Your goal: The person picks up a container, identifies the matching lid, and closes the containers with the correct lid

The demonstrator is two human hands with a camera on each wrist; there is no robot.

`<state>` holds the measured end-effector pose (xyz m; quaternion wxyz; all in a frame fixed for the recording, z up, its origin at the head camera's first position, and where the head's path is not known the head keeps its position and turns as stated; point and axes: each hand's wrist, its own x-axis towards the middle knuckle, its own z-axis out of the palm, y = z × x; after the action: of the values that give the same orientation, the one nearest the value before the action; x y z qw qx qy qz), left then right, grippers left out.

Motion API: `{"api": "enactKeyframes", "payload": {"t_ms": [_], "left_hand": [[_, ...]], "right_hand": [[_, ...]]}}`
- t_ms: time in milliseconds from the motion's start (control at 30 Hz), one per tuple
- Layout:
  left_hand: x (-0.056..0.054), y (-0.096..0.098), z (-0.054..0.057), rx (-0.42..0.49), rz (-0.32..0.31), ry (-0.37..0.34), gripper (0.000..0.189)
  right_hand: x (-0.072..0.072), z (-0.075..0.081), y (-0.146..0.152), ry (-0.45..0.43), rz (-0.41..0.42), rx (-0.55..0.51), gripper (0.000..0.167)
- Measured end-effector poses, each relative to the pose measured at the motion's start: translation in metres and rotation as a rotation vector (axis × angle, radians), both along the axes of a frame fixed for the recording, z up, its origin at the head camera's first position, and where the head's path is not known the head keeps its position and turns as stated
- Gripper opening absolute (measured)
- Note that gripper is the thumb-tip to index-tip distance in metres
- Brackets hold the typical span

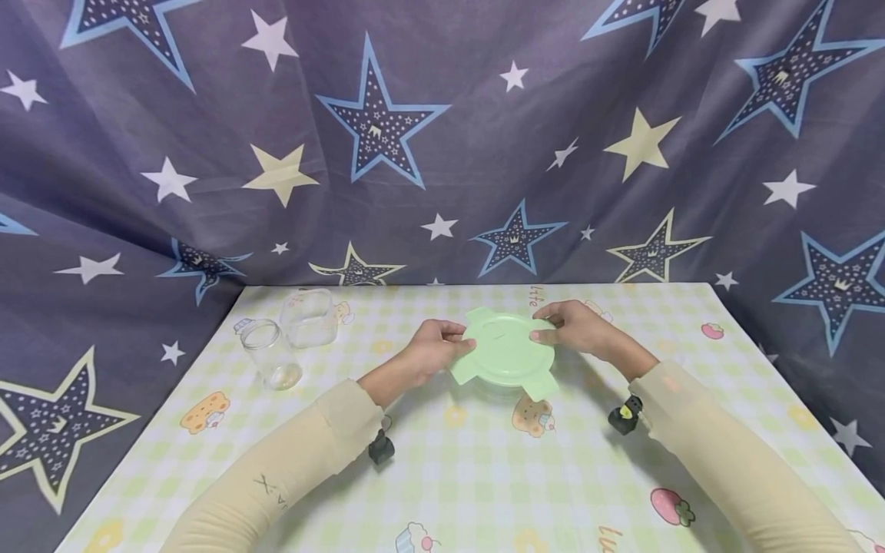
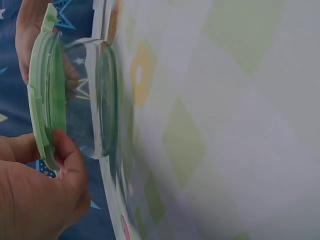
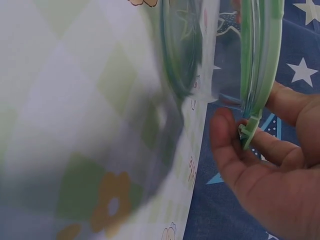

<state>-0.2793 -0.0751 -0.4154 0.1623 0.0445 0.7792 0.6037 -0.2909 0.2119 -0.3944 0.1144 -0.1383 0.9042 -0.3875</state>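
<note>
A round clear glass food container stands on the table with a light green snap lid on top. My left hand pinches the lid's left edge, thumb on the upper face and fingers under the rim. At the right far edge, my right hand grips the lid by a locking flap, its thumb also on top. Two nearer flaps stick outward. In the head view the lid hides most of the glass bowl.
To the left stand a clear cylindrical jar and, behind it, a clear squarish container. A checked cloth with printed pictures covers the table. Behind it hangs a dark star-patterned curtain.
</note>
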Motion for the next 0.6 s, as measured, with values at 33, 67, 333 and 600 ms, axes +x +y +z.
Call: {"api": "enactKeyframes", "payload": {"t_ms": [33, 67, 333, 600], "left_hand": [[0.0001, -0.0003, 0.0001, -0.008, -0.004, 0.007, 0.047], [0.0, -0.0007, 0.0, -0.016, -0.009, 0.014, 0.047], [0.0009, -0.0017, 0.0014, -0.045, -0.004, 0.012, 0.048], [0.0028, -0.0022, 0.0018, -0.018, 0.015, 0.026, 0.045]], "right_hand": [[0.0001, 0.0001, 0.0001, 0.001, 0.0, 0.004, 0.056], [0.0003, 0.0003, 0.0004, 0.0, 0.0, 0.006, 0.056], [-0.0012, 0.0005, 0.0015, 0.021, 0.016, 0.016, 0.057], [-0.0021, 0.0002, 0.0035, 0.035, 0.034, 0.015, 0.059]]}}
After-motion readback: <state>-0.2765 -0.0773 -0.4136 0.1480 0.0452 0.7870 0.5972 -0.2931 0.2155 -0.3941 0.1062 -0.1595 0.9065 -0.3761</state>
